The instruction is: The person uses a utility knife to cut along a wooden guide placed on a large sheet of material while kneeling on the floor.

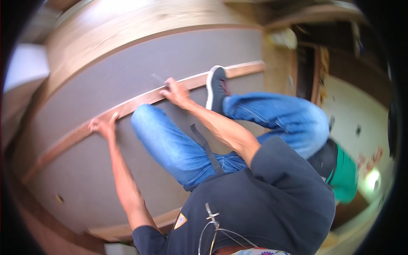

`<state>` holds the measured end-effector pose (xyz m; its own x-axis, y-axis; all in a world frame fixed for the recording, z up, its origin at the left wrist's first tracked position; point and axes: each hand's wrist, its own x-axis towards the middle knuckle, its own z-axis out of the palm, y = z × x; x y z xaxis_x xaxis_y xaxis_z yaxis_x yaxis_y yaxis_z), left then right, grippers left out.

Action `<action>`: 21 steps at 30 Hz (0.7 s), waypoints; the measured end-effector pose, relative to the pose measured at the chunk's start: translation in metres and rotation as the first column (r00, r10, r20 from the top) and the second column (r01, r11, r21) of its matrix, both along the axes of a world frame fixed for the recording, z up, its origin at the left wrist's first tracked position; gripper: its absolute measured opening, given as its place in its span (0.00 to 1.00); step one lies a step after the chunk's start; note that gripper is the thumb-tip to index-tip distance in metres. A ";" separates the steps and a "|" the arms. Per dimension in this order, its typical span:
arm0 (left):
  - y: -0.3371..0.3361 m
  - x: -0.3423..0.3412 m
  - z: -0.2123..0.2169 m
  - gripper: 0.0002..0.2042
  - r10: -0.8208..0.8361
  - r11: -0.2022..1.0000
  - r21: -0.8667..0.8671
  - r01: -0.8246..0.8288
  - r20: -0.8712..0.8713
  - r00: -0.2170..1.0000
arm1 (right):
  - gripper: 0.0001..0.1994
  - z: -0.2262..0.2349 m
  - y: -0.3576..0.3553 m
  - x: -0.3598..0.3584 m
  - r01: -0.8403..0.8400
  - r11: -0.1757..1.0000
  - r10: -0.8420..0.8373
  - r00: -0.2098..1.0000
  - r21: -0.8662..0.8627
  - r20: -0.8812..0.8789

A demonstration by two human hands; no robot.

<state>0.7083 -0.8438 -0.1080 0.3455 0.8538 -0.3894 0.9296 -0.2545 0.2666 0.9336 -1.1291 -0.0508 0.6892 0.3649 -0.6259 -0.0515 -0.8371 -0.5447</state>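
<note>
You were in a carpentry workshop, or a room being fitted out. Under your left hand point(103, 124) and right hand point(175, 92) ran a bare wooden batten point(140, 100) fixed across a large grey board panel point(140, 63), with a second wooden strip point(165, 219) below your left forearm. Beyond your hands a broad wood-grain panel point(127, 21) curved above the grey board. To the right of your right hand stood raw timber framing point(278, 63) and dark, unfinished shelving point(314, 72). Nothing there looked furnished or domestic.
</note>
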 end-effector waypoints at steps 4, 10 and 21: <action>0.000 0.017 -0.020 0.72 0.034 0.998 -0.058 -0.038 -0.064 0.997 | 0.23 -0.027 -0.015 0.013 -0.025 0.997 0.014 0.988 0.070 0.156; -0.014 0.028 -0.035 0.71 0.039 0.991 -0.124 -0.052 -0.102 0.994 | 0.20 -0.054 -0.022 0.023 -0.058 0.998 0.054 0.987 0.021 0.152; 0.000 0.028 -0.049 0.73 -0.100 0.995 -0.023 0.101 0.040 0.994 | 0.24 -0.047 -0.022 0.041 -0.255 0.965 0.249 0.965 0.069 0.077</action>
